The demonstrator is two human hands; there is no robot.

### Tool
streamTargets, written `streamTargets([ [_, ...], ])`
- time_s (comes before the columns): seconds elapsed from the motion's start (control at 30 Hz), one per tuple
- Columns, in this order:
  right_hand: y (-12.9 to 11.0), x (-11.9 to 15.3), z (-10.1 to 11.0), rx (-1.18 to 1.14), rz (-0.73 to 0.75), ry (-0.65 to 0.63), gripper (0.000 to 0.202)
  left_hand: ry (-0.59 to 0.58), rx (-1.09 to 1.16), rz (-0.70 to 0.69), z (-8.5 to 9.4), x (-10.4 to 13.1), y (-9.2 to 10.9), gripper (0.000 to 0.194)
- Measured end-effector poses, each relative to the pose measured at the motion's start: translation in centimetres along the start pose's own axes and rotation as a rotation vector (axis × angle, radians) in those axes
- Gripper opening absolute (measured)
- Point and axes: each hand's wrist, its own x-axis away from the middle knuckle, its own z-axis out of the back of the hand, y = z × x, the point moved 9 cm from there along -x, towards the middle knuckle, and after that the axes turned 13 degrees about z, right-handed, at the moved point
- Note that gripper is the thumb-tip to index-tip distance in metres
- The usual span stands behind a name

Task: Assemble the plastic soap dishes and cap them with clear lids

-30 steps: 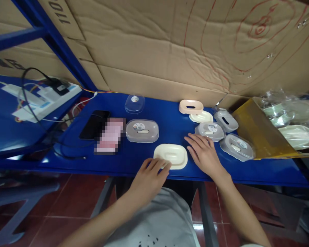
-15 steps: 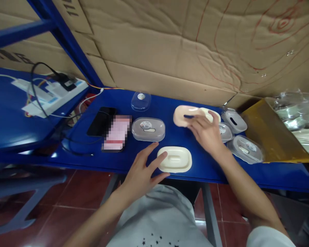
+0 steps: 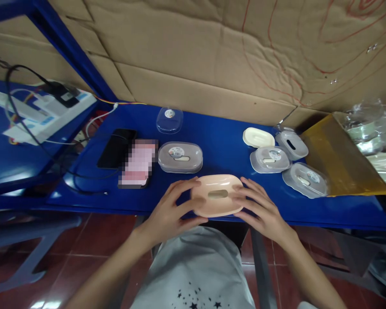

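Note:
A peach oval dish with a slot in its middle (image 3: 217,207) is at the front edge of the blue table, over the spot of the cream dish, which it hides. Around its left end are the fingers of my left hand (image 3: 176,208); my right hand (image 3: 260,208) grips the right end. Just behind it lies a lidded grey dish with a round sticker (image 3: 180,166). A cream oval piece (image 3: 259,137) rests farther back on the right, beside another lidded dish (image 3: 270,159).
More plastic dishes (image 3: 305,180) stand at the right, by a yellow-brown taped box (image 3: 328,159) with wrapped items. A clear lid (image 3: 170,121) lies at the back. Phones (image 3: 116,148), cables and a power strip (image 3: 61,113) are on the left. Cardboard (image 3: 186,51) rises behind the blue table (image 3: 212,128).
The peach dish has come from the back right to the front, over the cream dish, with my right hand. My left hand now touches it too. The view has shifted slightly.

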Motion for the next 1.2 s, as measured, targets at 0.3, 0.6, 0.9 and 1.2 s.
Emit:
streamTargets([
  [0.3,0.5,0.8,-1.1,0.003,0.013,0.012,0.029,-0.111,-0.079,0.005,-1.3,0.8,-1.5,0.022],
  [0.6,0.2,1.7,-1.5,0.080,-0.015,-0.023,0.027,-0.186,-0.129,0.020,-2.3,0.7,-1.5,0.016],
  [0.9,-0.1,2.2,-3.1,0.200,-0.014,-0.124,0.024,-0.267,-0.203,0.032,-3.8,1.1,-1.9,0.020],
  [1.2,4.6,-5.2,0.3,0.142,-0.042,-0.125,0.036,-0.190,-0.272,0.021,-3.1,1.4,-0.9,0.029],
])
